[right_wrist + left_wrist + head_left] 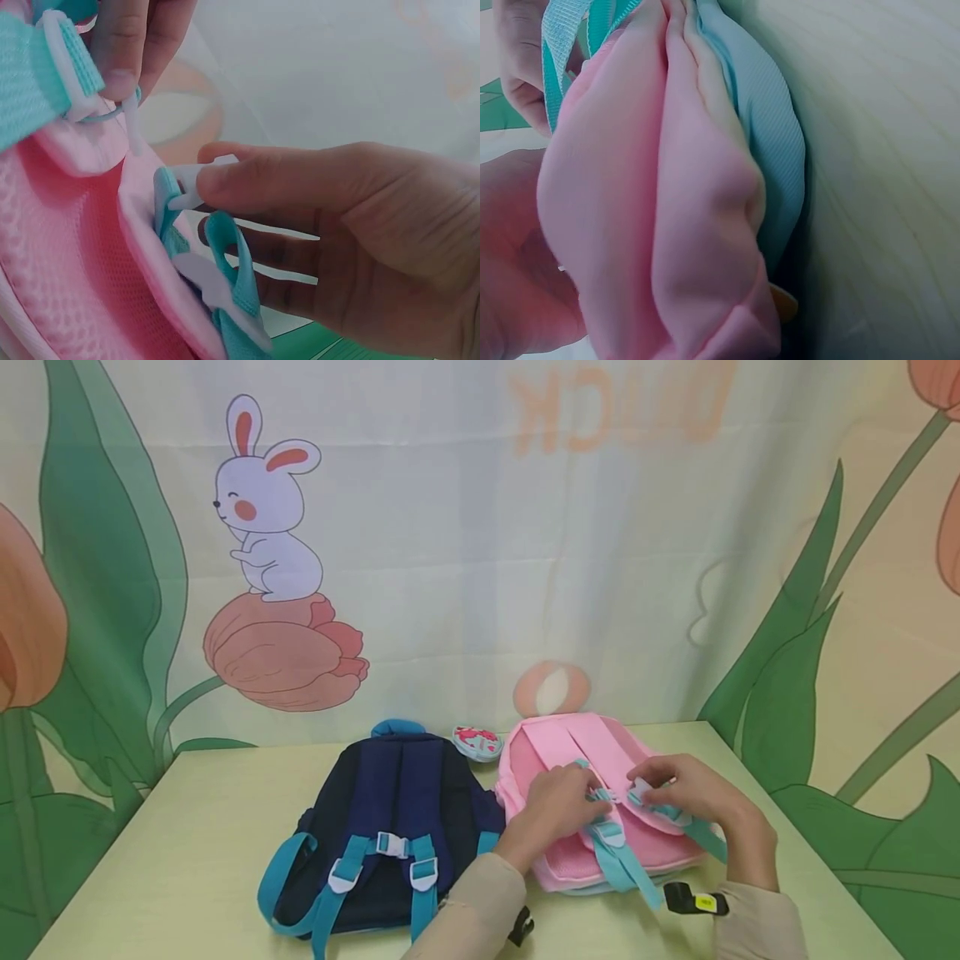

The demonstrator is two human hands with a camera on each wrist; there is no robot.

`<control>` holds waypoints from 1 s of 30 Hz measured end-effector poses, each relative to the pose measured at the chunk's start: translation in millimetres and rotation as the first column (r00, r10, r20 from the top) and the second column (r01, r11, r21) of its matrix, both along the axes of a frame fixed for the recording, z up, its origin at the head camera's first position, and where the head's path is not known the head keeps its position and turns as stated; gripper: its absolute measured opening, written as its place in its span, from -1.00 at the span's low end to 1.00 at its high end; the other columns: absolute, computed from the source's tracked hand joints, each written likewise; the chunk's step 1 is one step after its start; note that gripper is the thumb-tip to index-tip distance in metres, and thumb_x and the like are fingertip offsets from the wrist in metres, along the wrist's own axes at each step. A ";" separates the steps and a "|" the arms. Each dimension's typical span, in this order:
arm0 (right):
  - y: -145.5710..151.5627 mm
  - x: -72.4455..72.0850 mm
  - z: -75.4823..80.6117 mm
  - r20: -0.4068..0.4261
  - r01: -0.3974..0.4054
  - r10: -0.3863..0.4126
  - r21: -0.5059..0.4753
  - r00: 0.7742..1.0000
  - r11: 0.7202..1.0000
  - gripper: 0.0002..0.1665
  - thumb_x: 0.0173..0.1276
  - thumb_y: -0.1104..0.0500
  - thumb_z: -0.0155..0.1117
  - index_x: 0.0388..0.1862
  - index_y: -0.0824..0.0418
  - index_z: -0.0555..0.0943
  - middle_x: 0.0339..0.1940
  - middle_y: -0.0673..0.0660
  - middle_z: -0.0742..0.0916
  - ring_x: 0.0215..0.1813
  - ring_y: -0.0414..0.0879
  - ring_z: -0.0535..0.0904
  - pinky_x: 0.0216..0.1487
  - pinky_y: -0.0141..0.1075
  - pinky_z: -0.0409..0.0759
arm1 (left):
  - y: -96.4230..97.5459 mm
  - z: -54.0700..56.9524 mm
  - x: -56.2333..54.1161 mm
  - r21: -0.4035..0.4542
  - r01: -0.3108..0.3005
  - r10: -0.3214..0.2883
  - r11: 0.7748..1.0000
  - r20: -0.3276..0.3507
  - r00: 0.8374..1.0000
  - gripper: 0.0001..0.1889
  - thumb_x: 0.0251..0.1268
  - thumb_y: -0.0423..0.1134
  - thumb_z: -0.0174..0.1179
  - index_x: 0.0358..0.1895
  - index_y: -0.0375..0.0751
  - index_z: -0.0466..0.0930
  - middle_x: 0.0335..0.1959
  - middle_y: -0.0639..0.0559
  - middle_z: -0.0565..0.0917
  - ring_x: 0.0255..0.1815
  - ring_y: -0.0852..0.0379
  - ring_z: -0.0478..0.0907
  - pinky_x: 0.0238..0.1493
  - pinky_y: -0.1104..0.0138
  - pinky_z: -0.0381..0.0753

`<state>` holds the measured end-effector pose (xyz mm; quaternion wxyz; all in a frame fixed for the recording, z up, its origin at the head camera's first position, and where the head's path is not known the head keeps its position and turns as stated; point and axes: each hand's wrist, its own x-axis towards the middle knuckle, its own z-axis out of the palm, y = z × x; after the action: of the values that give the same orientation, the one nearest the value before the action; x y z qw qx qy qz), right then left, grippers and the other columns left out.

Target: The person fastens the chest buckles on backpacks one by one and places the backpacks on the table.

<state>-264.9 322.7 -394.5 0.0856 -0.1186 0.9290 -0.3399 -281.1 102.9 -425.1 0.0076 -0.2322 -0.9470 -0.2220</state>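
Observation:
A pink backpack [558, 864] with turquoise straps lies on the table, its strap side facing up. My left hand [558, 802] is over its middle, and its thumb and finger pinch a white buckle half [131, 124] beside a turquoise strap [621, 860]. Opposite it, my right hand [693, 789] pinches the other white buckle half [189, 184] between thumb and index finger. The two halves are apart, with a small gap between them in the right wrist view. In the left wrist view, the backpack's pink side [705, 187] hides most of the left fingers.
Left of the pink bag lies a navy backpack [397, 777] with blue straps and a fastened white chest buckle [392, 845]. A small round patterned pouch [477, 743] sits between the bags at the back. Behind the table [210, 827] hangs a printed curtain [450, 568].

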 end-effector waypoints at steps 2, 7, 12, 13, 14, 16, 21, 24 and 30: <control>-0.4 -1.1 0.3 -0.006 -0.003 0.003 -0.002 1.000 1.000 -0.57 0.31 0.15 0.36 0.16 0.18 0.63 0.05 0.14 0.72 0.09 0.04 0.58 0.02 -0.17 0.58 | -2.5 1.5 0.7 0.009 0.005 -0.005 1.000 0.004 1.000 -0.68 0.20 0.12 0.36 -0.07 0.08 0.74 -0.27 0.31 0.67 -0.28 0.33 0.54 -0.24 0.42 0.46; -2.5 -3.0 -0.1 -0.009 -0.010 0.010 -0.015 1.000 1.000 -0.62 0.33 0.15 0.35 0.12 0.16 0.63 0.05 0.15 0.71 0.07 0.02 0.59 0.06 -0.14 0.60 | -9.7 4.0 1.4 0.037 0.021 -0.021 0.999 0.010 1.000 -0.66 0.21 0.11 0.36 -0.02 0.06 0.73 -0.27 0.30 0.68 -0.26 0.34 0.55 -0.20 0.44 0.49; -5.8 -2.3 0.3 -0.011 -0.020 0.020 -0.022 1.000 1.000 -0.70 0.34 0.18 0.32 0.05 0.15 0.62 0.06 0.18 0.69 0.02 0.02 0.58 -0.03 -0.19 0.60 | -14.4 2.5 1.2 0.057 0.037 -0.037 0.998 -0.004 0.999 -0.65 0.21 0.10 0.36 -0.03 0.04 0.73 -0.26 0.28 0.69 -0.26 0.34 0.57 -0.19 0.45 0.50; -6.5 -2.2 0.4 -0.008 -0.020 0.020 -0.026 1.000 0.999 -0.72 0.34 0.19 0.32 0.03 0.14 0.62 0.05 0.17 0.68 0.00 0.02 0.57 -0.04 -0.21 0.59 | -15.1 2.4 1.3 0.061 0.038 -0.038 0.997 -0.004 0.999 -0.65 0.21 0.10 0.36 -0.03 0.03 0.73 -0.26 0.28 0.69 -0.26 0.34 0.57 -0.19 0.45 0.51; -7.0 -2.4 0.2 -0.007 -0.027 0.027 -0.030 1.000 0.999 -0.73 0.34 0.20 0.31 0.01 0.14 0.62 0.05 0.18 0.68 -0.01 0.02 0.57 -0.06 -0.21 0.59 | -15.8 1.9 1.5 0.066 0.040 -0.039 0.997 -0.002 0.999 -0.65 0.21 0.10 0.36 -0.03 0.02 0.73 -0.26 0.28 0.69 -0.26 0.34 0.57 -0.19 0.45 0.51; -7.9 -2.9 -0.5 0.000 -0.039 0.039 -0.048 0.999 0.998 -0.76 0.33 0.22 0.31 -0.02 0.13 0.62 0.04 0.17 0.68 -0.03 0.02 0.56 -0.07 -0.22 0.58 | -17.0 1.0 1.7 0.075 0.040 -0.041 0.996 0.002 0.999 -0.65 0.20 0.09 0.36 -0.04 0.02 0.73 -0.26 0.28 0.69 -0.27 0.34 0.57 -0.19 0.45 0.51; -8.5 -4.2 -3.6 0.017 -0.063 0.064 -0.076 0.998 0.995 -0.76 0.31 0.21 0.34 -0.05 0.12 0.61 -0.01 0.12 0.70 -0.04 0.01 0.56 -0.06 -0.21 0.56 | -18.9 0.1 2.0 0.091 0.045 -0.046 0.995 0.011 0.999 -0.66 0.19 0.08 0.37 -0.05 0.01 0.73 -0.29 0.27 0.69 -0.31 0.36 0.54 -0.24 0.47 0.48; -8.0 -4.3 -4.3 0.019 -0.078 0.080 -0.087 0.997 0.993 -0.75 0.30 0.22 0.35 -0.04 0.13 0.60 -0.04 0.11 0.71 -0.04 0.01 0.56 -0.05 -0.19 0.53 | -20.5 0.0 2.1 0.103 0.056 -0.057 0.993 0.007 0.998 -0.66 0.19 0.08 0.37 -0.06 0.01 0.74 -0.28 0.27 0.69 -0.30 0.36 0.55 -0.23 0.48 0.49; -6.7 -5.7 -4.2 0.021 -0.135 0.138 -0.121 0.990 0.983 -0.66 0.30 0.25 0.35 0.05 0.20 0.57 -0.03 0.13 0.71 -0.02 0.04 0.56 -0.02 -0.20 0.52 | -27.5 2.0 3.1 0.124 0.065 -0.067 0.990 0.013 0.998 -0.66 0.20 0.09 0.36 -0.04 0.03 0.73 -0.21 0.25 0.71 -0.20 0.33 0.60 -0.13 0.43 0.54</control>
<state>-270.6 316.0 -398.7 0.1148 -0.1819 0.8954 -0.3900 -278.0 75.4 -423.1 0.0064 -0.2605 -0.9232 -0.2825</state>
